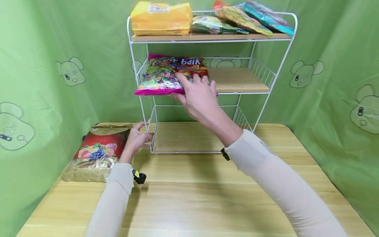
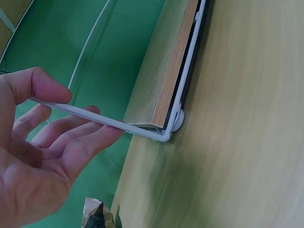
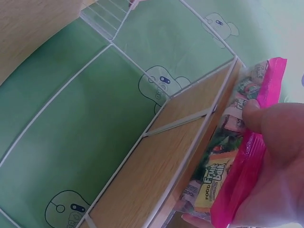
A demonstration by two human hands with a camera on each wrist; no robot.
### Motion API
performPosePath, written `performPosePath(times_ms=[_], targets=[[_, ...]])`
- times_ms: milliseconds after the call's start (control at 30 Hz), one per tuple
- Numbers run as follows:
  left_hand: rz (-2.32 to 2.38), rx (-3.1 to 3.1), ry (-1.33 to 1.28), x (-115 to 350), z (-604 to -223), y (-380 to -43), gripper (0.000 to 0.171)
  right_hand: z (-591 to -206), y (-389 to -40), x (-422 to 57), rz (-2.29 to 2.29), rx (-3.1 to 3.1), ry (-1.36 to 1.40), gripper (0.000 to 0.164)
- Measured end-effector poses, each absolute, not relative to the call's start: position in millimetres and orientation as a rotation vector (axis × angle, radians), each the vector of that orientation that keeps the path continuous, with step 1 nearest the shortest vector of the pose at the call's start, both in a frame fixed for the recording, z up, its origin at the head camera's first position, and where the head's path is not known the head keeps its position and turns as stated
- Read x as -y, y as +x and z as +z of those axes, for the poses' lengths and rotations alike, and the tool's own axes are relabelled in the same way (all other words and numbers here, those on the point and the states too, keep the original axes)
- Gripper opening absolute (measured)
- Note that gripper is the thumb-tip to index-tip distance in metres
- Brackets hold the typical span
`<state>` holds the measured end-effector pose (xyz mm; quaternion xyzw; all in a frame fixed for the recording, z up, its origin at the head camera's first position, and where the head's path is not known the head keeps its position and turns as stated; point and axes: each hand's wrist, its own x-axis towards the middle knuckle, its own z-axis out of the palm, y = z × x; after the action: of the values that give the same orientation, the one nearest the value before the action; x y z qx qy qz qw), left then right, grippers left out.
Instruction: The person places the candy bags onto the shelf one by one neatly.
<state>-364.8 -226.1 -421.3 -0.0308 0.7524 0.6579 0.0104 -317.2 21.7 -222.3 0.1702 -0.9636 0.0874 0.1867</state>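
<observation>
A candy bag point(image 1: 165, 77) with a pink edge and "Fruit baik" lettering lies at the left of the middle board of a white wire shelf rack point(image 1: 267, 95), its front edge jutting out. My right hand point(image 1: 201, 97) grips the bag, thumb below its front edge and fingers on top. In the right wrist view the thumb presses the pink seam of the candy bag point(image 3: 251, 161). Low on the rack's left side, my left hand point(image 1: 137, 138) holds the front post. The left wrist view shows the white post point(image 2: 95, 116) between thumb and fingers of the left hand point(image 2: 42, 156).
A red and gold candy bag point(image 1: 97, 151) leans on the wooden table point(image 1: 183, 200) left of the rack. On the top board sit a yellow package point(image 1: 161, 19), a green bag point(image 1: 214, 24), a yellowish bag point(image 1: 240, 18) and a blue bag point(image 1: 266, 16). Green curtain point(image 1: 331, 49) surrounds the table.
</observation>
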Motion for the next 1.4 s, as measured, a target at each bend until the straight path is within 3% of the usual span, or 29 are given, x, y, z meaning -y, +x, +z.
performPosePath(times_ms=[1000,1233,1400], targets=[[2.041,-2.352,-0.076,229.3,-421.3,-366.9,0.079,-224.3,-328.1,-19.4,0.316,2.758,0.447,0.081],[2.022,-2.344,-0.089,228.0,-417.2,-364.8,0.079,-220.2,-326.9,-29.7,0.735,2.689,0.456,0.103],[2.025,-2.327,-0.089,227.2,-413.6,-362.7,0.079,-213.8,-320.7,-46.3,1.050,2.620,0.421,0.095]])
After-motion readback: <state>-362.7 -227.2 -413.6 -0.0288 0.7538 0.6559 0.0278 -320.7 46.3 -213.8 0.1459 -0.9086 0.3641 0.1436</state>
